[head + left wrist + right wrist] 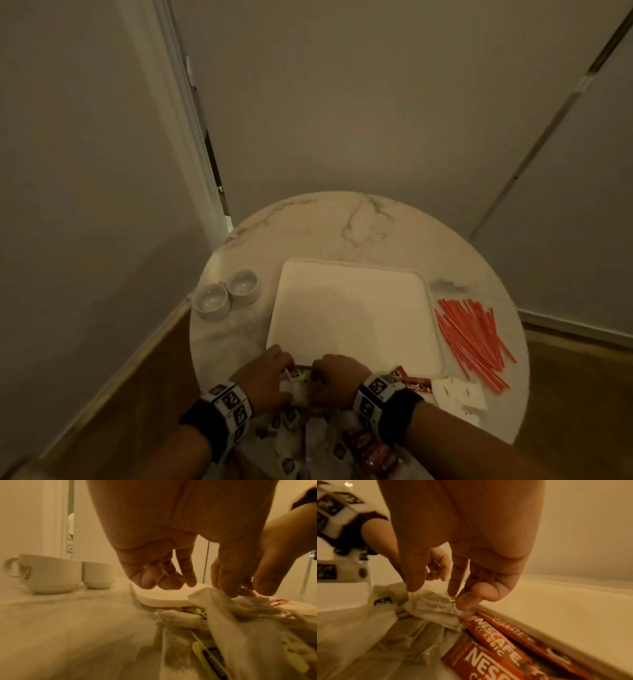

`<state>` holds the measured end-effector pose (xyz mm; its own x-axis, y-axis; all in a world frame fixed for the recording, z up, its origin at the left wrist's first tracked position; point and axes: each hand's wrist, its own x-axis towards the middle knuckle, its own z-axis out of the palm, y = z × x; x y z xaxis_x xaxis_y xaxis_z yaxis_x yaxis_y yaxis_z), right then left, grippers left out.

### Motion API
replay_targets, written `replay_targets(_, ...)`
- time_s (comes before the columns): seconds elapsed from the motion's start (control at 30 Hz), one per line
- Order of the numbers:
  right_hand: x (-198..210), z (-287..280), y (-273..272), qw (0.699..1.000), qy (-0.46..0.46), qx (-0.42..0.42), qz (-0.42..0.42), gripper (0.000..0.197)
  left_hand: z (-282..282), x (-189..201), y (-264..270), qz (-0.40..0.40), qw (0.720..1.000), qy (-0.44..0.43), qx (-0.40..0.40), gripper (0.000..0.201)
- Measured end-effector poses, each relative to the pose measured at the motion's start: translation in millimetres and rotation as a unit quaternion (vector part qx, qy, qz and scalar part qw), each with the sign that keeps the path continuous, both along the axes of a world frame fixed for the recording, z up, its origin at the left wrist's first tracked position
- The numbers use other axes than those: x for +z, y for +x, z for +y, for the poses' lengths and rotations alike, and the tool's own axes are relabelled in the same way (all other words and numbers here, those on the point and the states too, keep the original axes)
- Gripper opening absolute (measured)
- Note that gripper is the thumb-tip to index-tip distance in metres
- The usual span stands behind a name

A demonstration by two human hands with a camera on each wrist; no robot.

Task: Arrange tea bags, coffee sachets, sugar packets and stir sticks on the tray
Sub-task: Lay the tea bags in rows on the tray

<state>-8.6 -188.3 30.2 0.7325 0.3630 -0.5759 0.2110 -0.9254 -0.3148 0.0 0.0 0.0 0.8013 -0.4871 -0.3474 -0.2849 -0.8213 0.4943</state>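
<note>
Pinching tea bag (435, 607), right grip (453, 566), beside tray (556, 615).

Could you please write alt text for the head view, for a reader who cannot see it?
Two hands, left hand and right hand, reach into a pile of tea bags at the near edge of a round marble table. Beyond them lies an empty white tray, with two white cups to its left, red stir sticks to its right and coffee sachets near the right wrist.
</note>
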Motion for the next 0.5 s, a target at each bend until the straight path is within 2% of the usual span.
replay_targets(0.1, -5, 11, 0, 0.999, -0.022, 0.023, -0.007, 0.052, 1, -5, 6, 0.025, 0.999, 0.014, -0.028, 0.046)
replay_targets(0.3, -17, 16, -1, 0.999, -0.032, 0.027, -0.019, 0.042, 2, -16, 11, 0.018, 0.996, 0.009, -0.083, 0.049)
replay_targets(0.4, -18, 11, 2, 0.999, 0.01, -0.027, -0.045, 0.035, -1, -12, 17, 0.016, 0.996, -0.02, -0.08, 0.06)
replay_targets(0.43, -14, 8, 5, 0.996, 0.036, -0.058, -0.048, 0.033, -3, -9, 20, 0.014, 0.997, -0.036, -0.072, 0.056)
replay_targets(0.5, -4, -1, 11, 0.98, 0.125, -0.152, -0.037, 0.031, -7, 3, 26, 0.005, 0.993, -0.112, -0.036, 0.03)
